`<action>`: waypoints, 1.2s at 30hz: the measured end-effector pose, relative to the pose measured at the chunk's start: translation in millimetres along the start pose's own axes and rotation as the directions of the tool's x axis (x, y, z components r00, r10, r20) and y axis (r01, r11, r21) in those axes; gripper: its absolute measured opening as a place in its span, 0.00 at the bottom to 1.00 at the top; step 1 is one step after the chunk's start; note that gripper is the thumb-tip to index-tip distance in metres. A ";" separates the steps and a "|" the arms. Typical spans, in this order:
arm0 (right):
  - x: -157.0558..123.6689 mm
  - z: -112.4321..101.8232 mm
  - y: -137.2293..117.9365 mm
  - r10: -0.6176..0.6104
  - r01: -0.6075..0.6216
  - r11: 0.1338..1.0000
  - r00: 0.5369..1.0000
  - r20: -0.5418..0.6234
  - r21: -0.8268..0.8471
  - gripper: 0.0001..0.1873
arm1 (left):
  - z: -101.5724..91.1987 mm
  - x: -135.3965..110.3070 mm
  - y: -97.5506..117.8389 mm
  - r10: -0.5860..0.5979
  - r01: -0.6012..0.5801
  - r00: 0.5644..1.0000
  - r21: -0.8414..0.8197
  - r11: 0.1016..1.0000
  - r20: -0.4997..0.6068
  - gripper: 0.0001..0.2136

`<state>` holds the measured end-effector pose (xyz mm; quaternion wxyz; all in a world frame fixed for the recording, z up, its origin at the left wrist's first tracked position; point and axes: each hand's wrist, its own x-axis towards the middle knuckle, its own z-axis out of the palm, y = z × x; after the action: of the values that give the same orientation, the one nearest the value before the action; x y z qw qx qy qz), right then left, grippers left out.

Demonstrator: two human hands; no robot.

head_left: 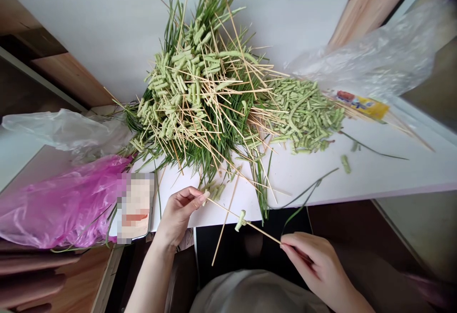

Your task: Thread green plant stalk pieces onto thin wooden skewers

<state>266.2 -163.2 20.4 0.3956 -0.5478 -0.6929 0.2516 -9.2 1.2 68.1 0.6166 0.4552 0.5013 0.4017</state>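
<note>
Both my hands hold a thin bamboo skewer (pixel 246 221) across the front of the white table (pixel 303 180). My left hand (pixel 177 215) pinches its far end, and my right hand (pixel 310 265) grips the other end. A short green stalk piece (pixel 240 220) sits on the skewer between them. Just ahead of my left fingertips lies a small bunch of green pieces (pixel 215 190). Beyond it rises a large heap of long green leaves, stalk pieces and loose skewers (pixel 200 94), with a flatter pile of cut green pieces (pixel 303 115) to its right.
A magenta plastic bag (pixel 60 206) and a clear bag (pixel 64 130) lie at the left, beside a phone with a blurred screen (pixel 135 208). At the right are a clear plastic sheet (pixel 367 56) and a yellow printed packet (pixel 362 104).
</note>
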 end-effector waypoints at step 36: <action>-9.6 17.1 12.4 0.091 -0.081 0.994 0.987 -0.129 0.080 0.07 | -0.9 8.2 -14.4 0.339 -0.344 0.914 0.869 0.356 0.223 0.01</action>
<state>259.8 -167.6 -1.4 0.4497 -0.5775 -0.6310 0.2571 -8.1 5.4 52.0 0.1850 0.8055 0.5290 0.1929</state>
